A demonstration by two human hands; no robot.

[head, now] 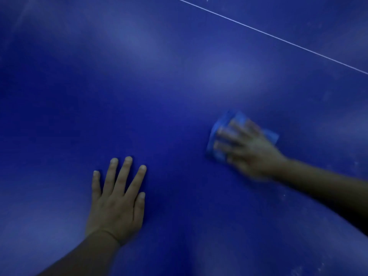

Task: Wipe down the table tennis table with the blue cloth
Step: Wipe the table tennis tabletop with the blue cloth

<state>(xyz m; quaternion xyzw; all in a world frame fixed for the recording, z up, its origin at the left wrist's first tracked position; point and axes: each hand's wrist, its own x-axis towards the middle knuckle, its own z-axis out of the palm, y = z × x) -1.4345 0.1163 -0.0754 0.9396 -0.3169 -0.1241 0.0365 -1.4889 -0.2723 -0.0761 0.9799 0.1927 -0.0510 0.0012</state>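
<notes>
The dark blue table tennis table fills the whole view. My right hand lies flat on the light blue cloth at the right of centre, its fingers spread and pressing the cloth onto the surface. Both the hand and the cloth are blurred by motion. The cloth shows around the fingertips and behind the hand. My left hand rests flat on the bare table at lower left, fingers straight and apart, holding nothing.
A thin white line runs across the table top from the upper middle down to the right edge. Pale glare patches and small white specks mark the surface, the specks mostly at the lower right.
</notes>
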